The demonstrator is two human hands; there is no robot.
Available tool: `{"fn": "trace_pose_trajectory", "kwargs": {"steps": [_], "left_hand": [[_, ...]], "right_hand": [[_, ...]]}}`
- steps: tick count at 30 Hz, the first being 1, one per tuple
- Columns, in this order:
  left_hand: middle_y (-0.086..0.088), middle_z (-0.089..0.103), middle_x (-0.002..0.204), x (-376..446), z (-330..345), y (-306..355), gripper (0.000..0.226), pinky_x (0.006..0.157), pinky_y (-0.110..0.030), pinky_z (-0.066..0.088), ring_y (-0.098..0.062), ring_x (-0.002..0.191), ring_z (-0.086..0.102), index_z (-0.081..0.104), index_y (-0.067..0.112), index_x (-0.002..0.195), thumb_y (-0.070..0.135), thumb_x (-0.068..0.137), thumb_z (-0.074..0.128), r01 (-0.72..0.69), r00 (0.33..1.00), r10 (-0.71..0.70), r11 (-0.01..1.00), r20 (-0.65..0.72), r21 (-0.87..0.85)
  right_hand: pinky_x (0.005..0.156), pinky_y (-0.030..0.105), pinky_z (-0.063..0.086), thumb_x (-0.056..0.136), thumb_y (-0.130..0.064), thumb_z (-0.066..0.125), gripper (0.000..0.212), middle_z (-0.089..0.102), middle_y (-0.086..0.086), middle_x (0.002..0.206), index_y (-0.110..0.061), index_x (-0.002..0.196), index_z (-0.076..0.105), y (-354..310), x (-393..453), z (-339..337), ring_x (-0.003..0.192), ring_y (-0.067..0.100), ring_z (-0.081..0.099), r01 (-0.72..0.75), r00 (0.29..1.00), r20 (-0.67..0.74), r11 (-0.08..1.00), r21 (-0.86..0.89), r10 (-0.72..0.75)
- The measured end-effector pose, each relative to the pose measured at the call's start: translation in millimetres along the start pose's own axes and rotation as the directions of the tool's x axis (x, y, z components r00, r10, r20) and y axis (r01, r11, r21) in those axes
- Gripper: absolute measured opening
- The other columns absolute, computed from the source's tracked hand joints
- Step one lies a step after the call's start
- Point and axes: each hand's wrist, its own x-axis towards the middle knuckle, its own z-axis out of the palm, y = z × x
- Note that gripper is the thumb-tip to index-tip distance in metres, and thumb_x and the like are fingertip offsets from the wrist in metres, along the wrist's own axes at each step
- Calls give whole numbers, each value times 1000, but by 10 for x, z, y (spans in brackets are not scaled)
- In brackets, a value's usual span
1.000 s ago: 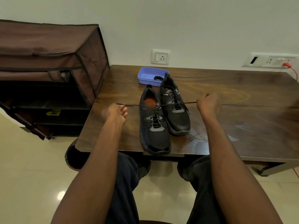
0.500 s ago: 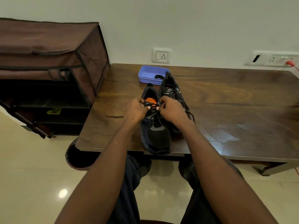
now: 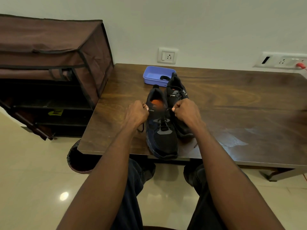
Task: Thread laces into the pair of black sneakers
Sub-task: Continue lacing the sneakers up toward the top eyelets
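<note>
from the head camera, two black mesh sneakers sit side by side on the dark brown wooden table (image 3: 232, 100), toes toward the near edge. the nearer black sneaker with the orange insole (image 3: 160, 127) has its black lace (image 3: 163, 121) crossed over the tongue. the left hand (image 3: 137, 113) is curled closed on one lace end beside the collar; a loop of lace hangs below it. the right hand (image 3: 186, 112) is fisted on the other end, partly covering the second black sneaker (image 3: 177, 95). behind stands a shallow lilac plastic tray (image 3: 152, 75); a brown fabric shoe rack (image 3: 49, 63) stands left of the table.
</note>
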Motion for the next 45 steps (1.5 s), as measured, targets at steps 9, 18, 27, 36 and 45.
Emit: {"fn": "trace_pose_trajectory", "kwargs": {"steps": [9,18,27,36,45], "left_hand": [[-6,61,77,-89,-74,140,12,52,-15,42,-5,62,55,62,6,81,13,91,63,48,997,-9,871,81,-488],[-5,71,75,-131,49,379,17,72,-33,57,-17,70,65,67,13,78,20,93,64,77,997,-45,483,64,-872],[-7,54,62,-147,118,460,19,53,-31,48,-17,51,51,63,5,84,0,94,48,59,997,9,497,73,-866],[-8,72,81,-81,146,371,17,75,-37,60,-17,71,68,61,8,108,2,92,60,80,997,-42,509,68,-857],[-8,70,66,-69,66,314,7,54,-26,57,-15,54,65,63,3,90,-3,89,62,297,953,-44,318,299,-900]], "right_hand": [[68,29,46,90,-23,67,19,61,2,70,-12,75,65,51,29,-88,66,12,55,-121,985,173,830,545,30],[52,23,43,101,-15,49,16,68,3,68,-8,93,60,-191,77,79,52,12,56,-180,976,215,404,897,-45],[52,23,43,98,1,41,41,68,10,80,-11,132,60,-233,135,234,51,9,54,-154,984,180,498,853,-5],[50,23,42,96,2,43,50,65,8,76,-16,143,50,-254,116,253,49,10,50,-112,990,141,606,788,-1],[56,26,43,97,-2,43,21,59,5,68,-7,117,41,-215,106,285,56,12,54,-93,994,108,665,741,19]]}}
